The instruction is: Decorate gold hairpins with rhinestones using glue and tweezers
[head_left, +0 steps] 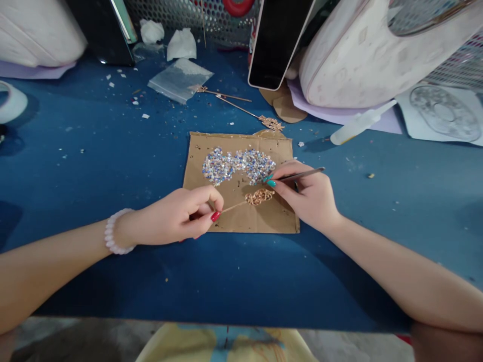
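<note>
on the blue worktop point(113, 166), your left hand point(177, 213) pinches the hairpin point(259, 197) over cardboard point(264, 222), your right hand point(311, 193) grips a thin tool point(305, 173) by the beads point(219, 166), apparently picking, so the lift needs steadiness.

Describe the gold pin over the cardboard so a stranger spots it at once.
On the blue table is a brown cardboard sheet bearing small, glittering bluish bits. Just nearer than those bits is the gold pin, its ornate head pointing right. Unlike the two similar pins farther back, its stem is in the left hand.
</note>
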The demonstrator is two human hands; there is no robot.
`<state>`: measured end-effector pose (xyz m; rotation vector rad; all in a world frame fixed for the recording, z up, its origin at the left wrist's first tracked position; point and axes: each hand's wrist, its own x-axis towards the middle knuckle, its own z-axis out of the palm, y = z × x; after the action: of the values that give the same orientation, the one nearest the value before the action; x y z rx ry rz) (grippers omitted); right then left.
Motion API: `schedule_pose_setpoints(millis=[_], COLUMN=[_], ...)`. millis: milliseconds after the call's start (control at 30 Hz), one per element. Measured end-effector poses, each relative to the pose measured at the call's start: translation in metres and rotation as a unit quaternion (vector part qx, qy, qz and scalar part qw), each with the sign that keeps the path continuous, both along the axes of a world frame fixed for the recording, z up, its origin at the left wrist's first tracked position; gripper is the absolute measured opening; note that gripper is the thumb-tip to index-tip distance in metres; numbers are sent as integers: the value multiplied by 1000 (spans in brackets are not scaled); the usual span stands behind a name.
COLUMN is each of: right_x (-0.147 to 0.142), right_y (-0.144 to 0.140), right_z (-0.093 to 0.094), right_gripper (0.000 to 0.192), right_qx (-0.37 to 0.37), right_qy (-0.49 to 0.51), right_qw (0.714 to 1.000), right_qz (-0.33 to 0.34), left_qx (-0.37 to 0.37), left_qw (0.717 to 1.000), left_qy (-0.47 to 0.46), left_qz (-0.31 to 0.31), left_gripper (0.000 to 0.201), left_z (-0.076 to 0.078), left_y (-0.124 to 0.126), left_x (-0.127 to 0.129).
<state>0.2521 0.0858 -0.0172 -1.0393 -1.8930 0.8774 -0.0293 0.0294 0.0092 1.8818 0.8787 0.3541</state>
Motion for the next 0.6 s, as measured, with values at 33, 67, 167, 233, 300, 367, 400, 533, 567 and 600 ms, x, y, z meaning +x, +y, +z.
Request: schedule_pose_setpoints(millis=[33, 67, 167, 233, 300, 367, 400, 533, 567, 600], right_x=[0, 0, 1, 1, 1, 1, 1, 0, 0, 0], right_y=[0, 0, 0, 1, 1, 1, 1, 0, 0, 0], right_z=[0, 0, 0, 0, 0, 1, 1, 1, 1, 1], right_gripper=[3, 3, 4, 5, 4, 3, 3, 3, 3, 2], right_qx=[-1, 0, 9, 10, 7, 6, 7, 6, 5, 5], right_qy=[-2, -3, -4, -5, -7, -9, -10, -11, -8, -5], right_qw=[1000, 1000, 1000, 1000, 1000, 1000, 1000, 1000, 1000, 1000], right_qz=[0, 0, 7, 9, 9, 9, 9, 9, 8, 8], left_qx=[5, 9, 10, 5, -5, -13, -16, -15, -14, -13], left_qw=[1000, 1000, 1000, 1000, 1000, 1000, 1000, 999, 999, 999], left_qy=[3, 6, 14, 16, 14, 13, 14, 32, 34, 35], left_qz=[-1, -1, -2, 9, 14, 7, 0, -9, -9, -7], left_gripper=[8, 8, 9, 9, 12, 17, 20, 25, 26, 26], left_z=[0, 0, 1, 3, 4, 4, 4, 5, 6, 6], left_y=[1, 1, 0, -1, -1, -1, 0, 1, 1, 1], left_x=[0, 0, 1, 1, 2, 1, 1, 1, 1, 2])
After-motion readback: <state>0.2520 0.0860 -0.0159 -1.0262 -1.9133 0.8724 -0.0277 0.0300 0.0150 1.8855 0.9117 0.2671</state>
